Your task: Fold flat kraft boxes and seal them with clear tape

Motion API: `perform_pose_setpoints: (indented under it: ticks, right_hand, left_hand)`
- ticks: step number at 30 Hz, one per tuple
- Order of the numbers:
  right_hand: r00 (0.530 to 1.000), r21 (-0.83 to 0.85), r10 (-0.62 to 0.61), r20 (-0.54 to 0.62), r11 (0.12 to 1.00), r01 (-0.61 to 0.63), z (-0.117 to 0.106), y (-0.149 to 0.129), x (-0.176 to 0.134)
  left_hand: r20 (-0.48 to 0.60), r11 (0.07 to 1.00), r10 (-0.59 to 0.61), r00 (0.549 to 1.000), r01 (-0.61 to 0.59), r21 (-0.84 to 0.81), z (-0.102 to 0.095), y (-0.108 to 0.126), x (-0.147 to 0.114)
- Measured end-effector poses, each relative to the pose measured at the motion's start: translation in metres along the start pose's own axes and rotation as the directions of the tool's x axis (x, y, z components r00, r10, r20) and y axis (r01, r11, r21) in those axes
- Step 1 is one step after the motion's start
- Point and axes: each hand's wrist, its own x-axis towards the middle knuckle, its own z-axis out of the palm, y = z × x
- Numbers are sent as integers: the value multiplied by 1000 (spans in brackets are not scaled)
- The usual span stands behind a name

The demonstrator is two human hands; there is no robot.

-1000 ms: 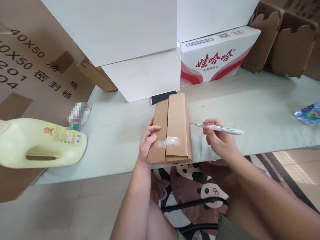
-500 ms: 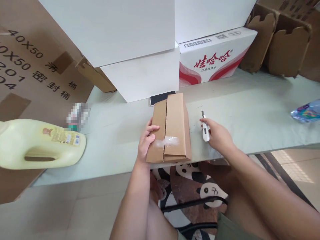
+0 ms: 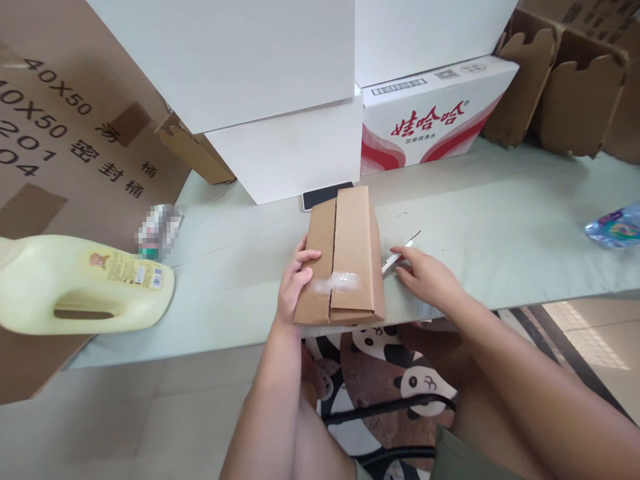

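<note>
A small brown cardboard box (image 3: pixel 353 247) lies at the table's front edge, with a strip of clear tape across its top seam. My left hand (image 3: pixel 295 283) grips its left side, thumb and fingertips resting on the top flap. Just right of the box, my right hand (image 3: pixel 425 272) holds a white utility knife (image 3: pixel 399 257) by its body between the fingers. The knife's blade points away to the upper right, and its rear end is close to the box's right side. A dark phone (image 3: pixel 325 197) lies behind the box, partly covered by it.
White cartons (image 3: pixel 285 160) stand along the back, beside a red-and-white printed carton (image 3: pixel 435 123). At left are a pale yellow jug (image 3: pixel 150 303) and a blurred packet (image 3: pixel 159 230). A plastic bottle (image 3: pixel 615 225) lies far right, before open brown boxes (image 3: pixel 570 100).
My right hand has turned the utility knife from upright to slanting and brought it left, nearer the box. My left hand and the box stay in place; the view shifts slightly.
</note>
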Motion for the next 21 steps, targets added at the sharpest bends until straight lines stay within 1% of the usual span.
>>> perform_pose_setpoints:
  ticks: [5, 8, 14, 21]
  right_hand:
    - [999, 12, 26, 43, 1000, -27, -3, 0, -1]
    - [999, 4, 32, 43, 999, -32, -3, 1, -1]
    - [999, 20, 6, 54, 1000, -7, -2, 1, 0]
    - [997, 23, 20, 76, 999, -22, -2, 1, -1]
  left_hand:
    - [-1, 1000, 7, 1000, -7, -6, -1, -1, 0]
    - [0, 1000, 8, 1000, -8, 2, -1, -1, -1]
    - [1, 1000, 13, 1000, -13, 20, 1, 0, -1]
    - [4, 1000, 13, 1000, -13, 7, -1, -1, 0]
